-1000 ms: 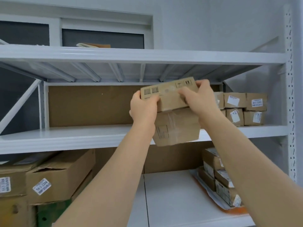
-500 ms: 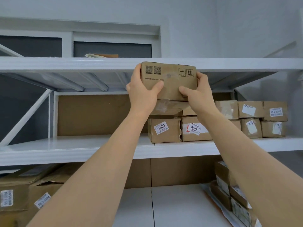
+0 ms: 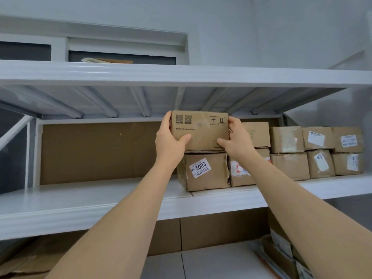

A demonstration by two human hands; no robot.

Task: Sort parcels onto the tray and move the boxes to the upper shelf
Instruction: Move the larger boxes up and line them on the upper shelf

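Both my hands grip one cardboard box (image 3: 200, 129): left hand (image 3: 171, 140) wraps its left edge with the thumb across the front face, right hand (image 3: 237, 140) clamps its right edge with the thumb low on the front. The box sits on, or just touching, the top of the 3003 box (image 3: 205, 171) directly below my hands, on the upper shelf (image 3: 84, 200); I can't tell if its weight is fully down.

Progress, my read: this box is nearly placed and only needs releasing. To the right of my hands there are two tiers of stacked boxes (image 3: 316, 152) on the same shelf, so several are up. Left of my hands the shelf is bare. Below my right forearm, more parcels (image 3: 281, 250) sit on a lower surface, edged in orange, likely the tray, so I judge that there's sorting left.

Writing: the held box has two QR codes top left, umbrella and this-way-up arrow symbols top right, and a small print line under the codes, too tiny to read. The box below has a white sticker with "3003" large and small text around it. Its right neighbour has a red-and-white label, partly hidden by my right arm. Farther right are white shipping labels, blurred.
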